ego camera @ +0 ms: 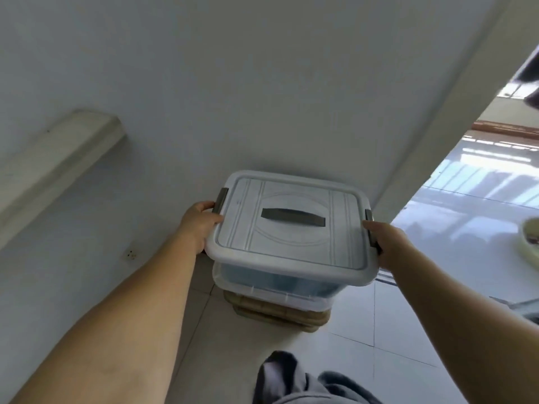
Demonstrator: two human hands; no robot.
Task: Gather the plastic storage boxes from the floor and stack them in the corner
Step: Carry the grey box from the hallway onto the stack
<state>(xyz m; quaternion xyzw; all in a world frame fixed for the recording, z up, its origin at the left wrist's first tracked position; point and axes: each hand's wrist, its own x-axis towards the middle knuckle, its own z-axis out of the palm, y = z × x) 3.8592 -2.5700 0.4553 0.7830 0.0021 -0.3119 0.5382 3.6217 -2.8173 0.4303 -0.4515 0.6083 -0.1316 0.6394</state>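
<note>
A clear plastic storage box with a pale grey lid (291,228), a dark handle and dark side latches is held between both hands. My left hand (199,224) grips its left rim beside the latch. My right hand (385,243) grips the right rim over the other latch. The box sits on or just above a second clear box (271,297), which rests on a tan box (280,314) on the tiled floor. The stack stands in the corner against the white wall. Whether the top box touches the one below is hidden.
A white ledge (58,158) juts from the wall at the left. A wall socket (131,253) sits low on the wall. An open doorway (466,182) leads to a glossy floor at the right. A pale round bowl (532,243) shows at the right edge. My grey trouser legs (291,380) are below.
</note>
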